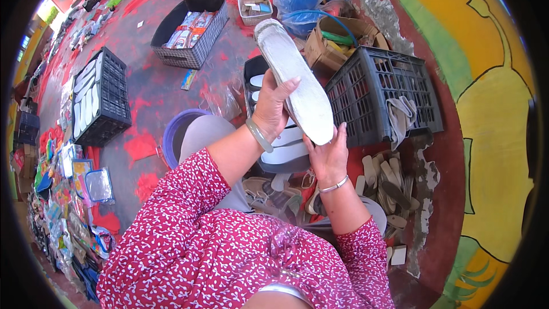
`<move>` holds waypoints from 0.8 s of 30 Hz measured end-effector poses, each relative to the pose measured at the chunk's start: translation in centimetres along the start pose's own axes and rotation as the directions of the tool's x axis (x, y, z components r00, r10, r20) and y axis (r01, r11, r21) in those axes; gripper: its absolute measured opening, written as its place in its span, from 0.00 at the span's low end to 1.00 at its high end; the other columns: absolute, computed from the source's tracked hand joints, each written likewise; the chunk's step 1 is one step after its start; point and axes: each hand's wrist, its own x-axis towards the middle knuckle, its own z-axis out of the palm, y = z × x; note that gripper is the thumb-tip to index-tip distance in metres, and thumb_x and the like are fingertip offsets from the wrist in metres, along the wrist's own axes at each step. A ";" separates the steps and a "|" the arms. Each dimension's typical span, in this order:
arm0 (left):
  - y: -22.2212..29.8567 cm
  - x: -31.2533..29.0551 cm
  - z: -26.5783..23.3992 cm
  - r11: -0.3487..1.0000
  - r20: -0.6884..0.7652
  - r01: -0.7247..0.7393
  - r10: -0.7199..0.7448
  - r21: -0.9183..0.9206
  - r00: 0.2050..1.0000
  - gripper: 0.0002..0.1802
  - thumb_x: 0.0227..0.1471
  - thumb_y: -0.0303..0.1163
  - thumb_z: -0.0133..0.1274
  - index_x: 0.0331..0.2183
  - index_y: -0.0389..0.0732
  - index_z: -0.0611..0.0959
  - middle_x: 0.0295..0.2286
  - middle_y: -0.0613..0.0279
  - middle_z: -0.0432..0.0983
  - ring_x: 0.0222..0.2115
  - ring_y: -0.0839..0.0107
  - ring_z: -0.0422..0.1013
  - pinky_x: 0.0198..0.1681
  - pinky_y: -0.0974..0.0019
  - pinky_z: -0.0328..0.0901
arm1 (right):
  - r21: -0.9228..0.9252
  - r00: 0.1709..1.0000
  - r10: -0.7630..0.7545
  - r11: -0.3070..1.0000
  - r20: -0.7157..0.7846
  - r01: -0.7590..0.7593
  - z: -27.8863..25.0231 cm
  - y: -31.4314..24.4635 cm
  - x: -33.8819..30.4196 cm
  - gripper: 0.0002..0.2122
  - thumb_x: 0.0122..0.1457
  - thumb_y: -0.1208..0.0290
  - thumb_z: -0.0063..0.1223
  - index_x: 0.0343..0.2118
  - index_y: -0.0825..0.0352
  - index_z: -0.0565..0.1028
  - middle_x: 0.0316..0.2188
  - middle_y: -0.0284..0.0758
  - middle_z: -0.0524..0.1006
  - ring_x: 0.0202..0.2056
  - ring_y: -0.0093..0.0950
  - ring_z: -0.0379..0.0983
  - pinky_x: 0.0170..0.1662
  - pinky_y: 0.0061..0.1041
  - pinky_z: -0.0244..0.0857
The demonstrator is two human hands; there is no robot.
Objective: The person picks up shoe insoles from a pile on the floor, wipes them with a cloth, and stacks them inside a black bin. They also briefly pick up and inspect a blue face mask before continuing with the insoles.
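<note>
A long, pale, foot-shaped shoe insole (300, 88) is held up in front of me, tilted with its squarish end far and its rounded end near. Its left edge looks thick; I cannot tell whether it is one piece or several stacked. My left hand (273, 103) grips its left side at mid-length, thumb on top. At the near rounded end, my right hand (330, 157) holds the edge, with most of its fingers beneath. Below my hands stands a dark bin (286, 167) with more white insoles, partly hidden by my arms.
A black crate (380, 88) with a grey cloth (401, 115) stands right, above piled soles (392, 183). Left is a crate of white insoles (117, 94). Farther off are a checked fabric box (189, 57) and a white basket (255, 18). A purple tub (171, 137) sits beside my knee.
</note>
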 end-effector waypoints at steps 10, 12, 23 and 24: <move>-3.0 -2.0 1.5 0.952 0.162 -0.127 0.084 0.278 0.983 0.32 0.44 0.27 0.58 0.49 0.39 0.63 0.42 0.61 0.67 0.44 0.71 0.65 0.49 0.65 0.61 | 0.144 1.000 -0.001 0.990 -0.031 0.006 0.7 0.4 1.3 0.24 0.63 0.51 0.24 0.53 0.61 0.62 0.50 0.35 0.66 0.50 0.35 0.64 0.51 0.40 0.61; -3.4 -2.1 1.6 0.943 0.156 -0.139 0.095 0.303 0.983 0.30 0.45 0.27 0.57 0.49 0.38 0.63 0.42 0.61 0.67 0.44 0.72 0.65 0.48 0.66 0.61 | 0.127 0.999 -0.018 0.992 -0.034 0.022 0.3 0.5 1.4 0.24 0.63 0.50 0.25 0.53 0.61 0.63 0.49 0.34 0.67 0.50 0.34 0.64 0.50 0.40 0.61; -2.0 -0.9 0.8 0.986 0.071 0.075 -0.086 0.150 0.994 0.24 0.52 0.34 0.51 0.49 0.40 0.63 0.42 0.59 0.67 0.43 0.67 0.67 0.48 0.61 0.62 | -0.308 0.957 -0.141 0.926 0.255 0.218 0.3 -2.9 -0.4 0.17 0.55 0.67 0.52 0.44 0.71 0.66 0.38 0.33 0.72 0.38 0.19 0.69 0.41 0.18 0.64; -2.1 -0.9 1.0 0.981 0.106 0.065 -0.085 0.181 0.991 0.24 0.53 0.37 0.50 0.49 0.41 0.63 0.44 0.59 0.67 0.44 0.65 0.67 0.49 0.58 0.61 | -0.302 0.946 -0.191 0.914 0.263 0.269 0.1 -3.6 -0.4 0.17 0.55 0.68 0.52 0.44 0.71 0.66 0.38 0.33 0.72 0.38 0.19 0.69 0.42 0.18 0.63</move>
